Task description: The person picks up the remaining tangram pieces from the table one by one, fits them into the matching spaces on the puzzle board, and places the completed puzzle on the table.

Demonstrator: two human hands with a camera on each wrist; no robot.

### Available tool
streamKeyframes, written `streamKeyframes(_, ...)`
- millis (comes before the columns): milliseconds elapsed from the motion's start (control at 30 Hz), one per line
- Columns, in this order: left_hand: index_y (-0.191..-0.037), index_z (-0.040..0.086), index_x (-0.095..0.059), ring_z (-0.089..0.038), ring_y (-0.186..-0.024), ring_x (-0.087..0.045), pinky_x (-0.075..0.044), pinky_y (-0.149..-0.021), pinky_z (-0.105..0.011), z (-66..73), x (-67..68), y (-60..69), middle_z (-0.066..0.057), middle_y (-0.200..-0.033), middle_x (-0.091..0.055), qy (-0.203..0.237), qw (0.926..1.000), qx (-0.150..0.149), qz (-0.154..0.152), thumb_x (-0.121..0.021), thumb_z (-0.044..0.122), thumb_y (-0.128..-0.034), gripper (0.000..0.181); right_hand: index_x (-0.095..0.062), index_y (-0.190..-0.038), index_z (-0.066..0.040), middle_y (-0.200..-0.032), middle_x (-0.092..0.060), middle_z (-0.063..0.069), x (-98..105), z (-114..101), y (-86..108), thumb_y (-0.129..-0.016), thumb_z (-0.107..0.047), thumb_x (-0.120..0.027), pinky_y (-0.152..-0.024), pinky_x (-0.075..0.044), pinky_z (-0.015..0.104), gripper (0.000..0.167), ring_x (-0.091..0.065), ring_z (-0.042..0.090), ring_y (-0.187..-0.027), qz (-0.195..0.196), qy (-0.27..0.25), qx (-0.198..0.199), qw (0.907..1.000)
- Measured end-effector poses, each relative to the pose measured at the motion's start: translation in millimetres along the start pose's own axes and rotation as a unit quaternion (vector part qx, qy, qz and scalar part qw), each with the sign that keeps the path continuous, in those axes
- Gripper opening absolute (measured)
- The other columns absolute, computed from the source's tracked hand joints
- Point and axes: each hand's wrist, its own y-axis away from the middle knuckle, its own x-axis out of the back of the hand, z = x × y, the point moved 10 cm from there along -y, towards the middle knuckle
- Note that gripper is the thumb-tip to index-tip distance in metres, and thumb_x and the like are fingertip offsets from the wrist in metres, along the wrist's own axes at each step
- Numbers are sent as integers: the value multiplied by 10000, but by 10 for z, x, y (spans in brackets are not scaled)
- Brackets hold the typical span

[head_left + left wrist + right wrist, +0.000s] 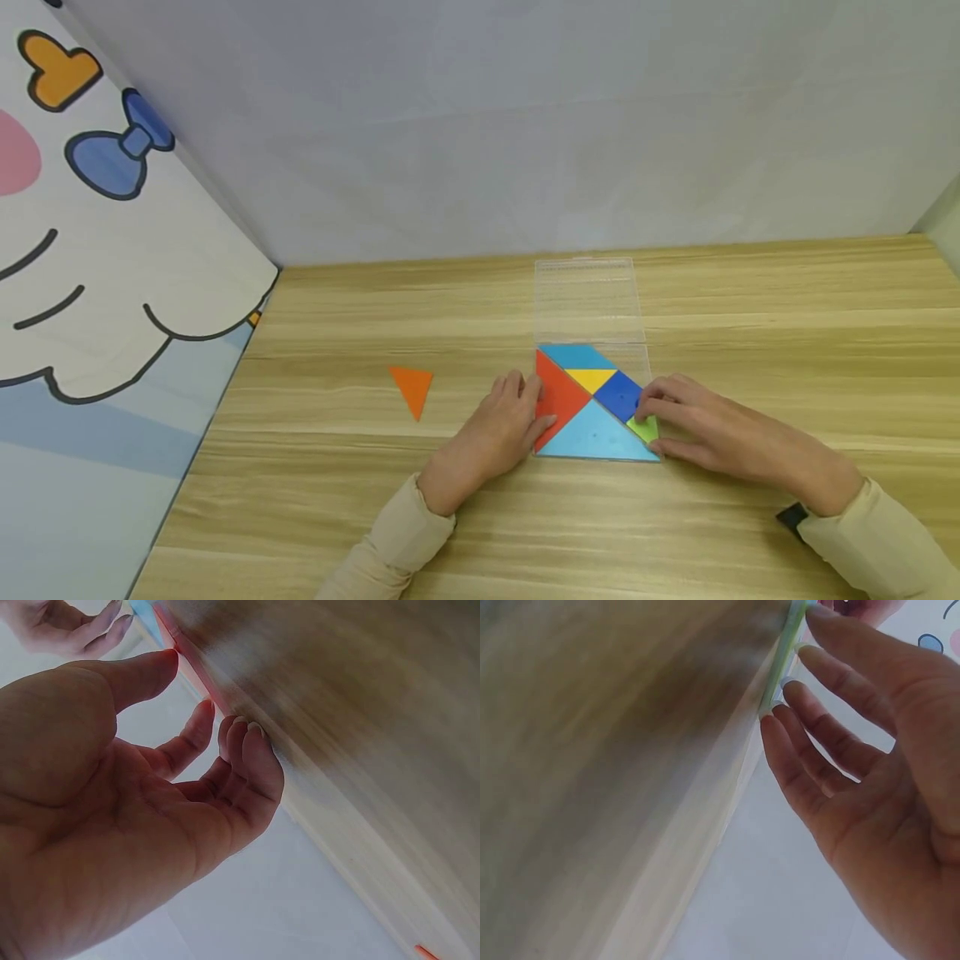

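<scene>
A clear hinged tray lies on the table, holding flat tangram pieces. My left hand grips the tray's left edge; its thumb lies on the red triangle and its fingers are bent at the rim. At the right corner my right hand has thumb and bent fingers around the small green triangle. Between the hands lie a light blue triangle, a dark blue square, a yellow triangle and a blue parallelogram. In the left wrist view, the left hand's thumb touches the red edge.
An orange triangle lies alone on the wooden table, left of the tray. The tray's transparent lid is folded flat behind it. A small black object is partly under the right sleeve. A cartoon-printed panel borders the left side.
</scene>
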Motion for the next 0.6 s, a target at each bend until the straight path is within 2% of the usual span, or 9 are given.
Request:
streamKeyframes(200,-1127,-4,-500,-198,-817,-425,-416,-687,-255,-7,-3,1,-80,-881,-422,65,10000,34,-46,-671,262,-1014,335,-674,-1172,-195,-1222,-571,-76,-3,12,-5,-884,-104,-809,-870,-532,294,331,-530,101,-1101,-11,-49,-84,10000)
streamKeyframes(433,-1124,-4,-499,-194,-818,-428,-415,-682,-248,-8,9,11,-77,-881,-418,105,9999,53,-19,-680,251,-1008,334,-685,-1108,-152,-1149,-581,-61,35,-7,-11,-835,18,-791,-857,-480,211,339,-536,84,-1028,271,55,233,9993)
streamKeyframes(600,-1125,-3,-498,-194,-822,-428,-416,-687,-249,-9,0,12,-75,-881,-414,117,9999,77,-43,-682,246,-1007,331,-686,-1094,-143,-1130,-579,-61,34,-13,-3,-826,41,-787,-866,-455,184,341,-526,85,-1019,283,58,263,9992)
